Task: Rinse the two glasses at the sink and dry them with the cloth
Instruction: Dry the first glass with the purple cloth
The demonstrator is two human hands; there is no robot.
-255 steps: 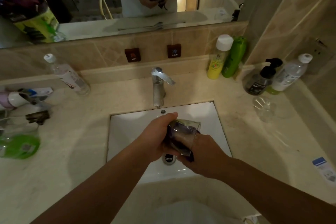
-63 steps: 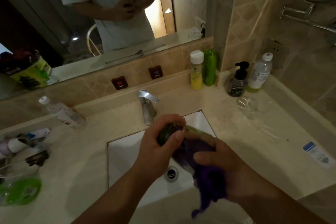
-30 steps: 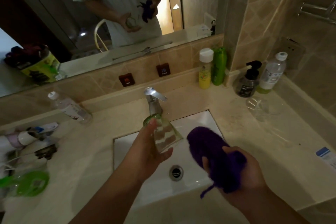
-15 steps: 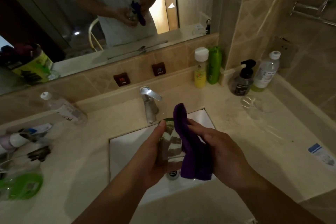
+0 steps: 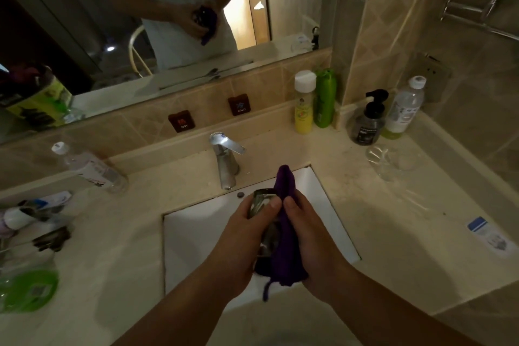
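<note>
Above the white sink basin (image 5: 193,236), just in front of the faucet (image 5: 224,160), the left hand (image 5: 247,236) grips a clear drinking glass (image 5: 262,202), steadying it so the right hand (image 5: 306,236) can press the purple cloth (image 5: 285,222) against its side, apparently to wipe it dry. The second glass (image 5: 379,157) stands well right of the basin, near the pump bottle (image 5: 368,121).

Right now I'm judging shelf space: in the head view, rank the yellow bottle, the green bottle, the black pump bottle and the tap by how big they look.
1. tap, though it is nearer the camera
2. yellow bottle and green bottle, too alike to separate
3. black pump bottle
</note>
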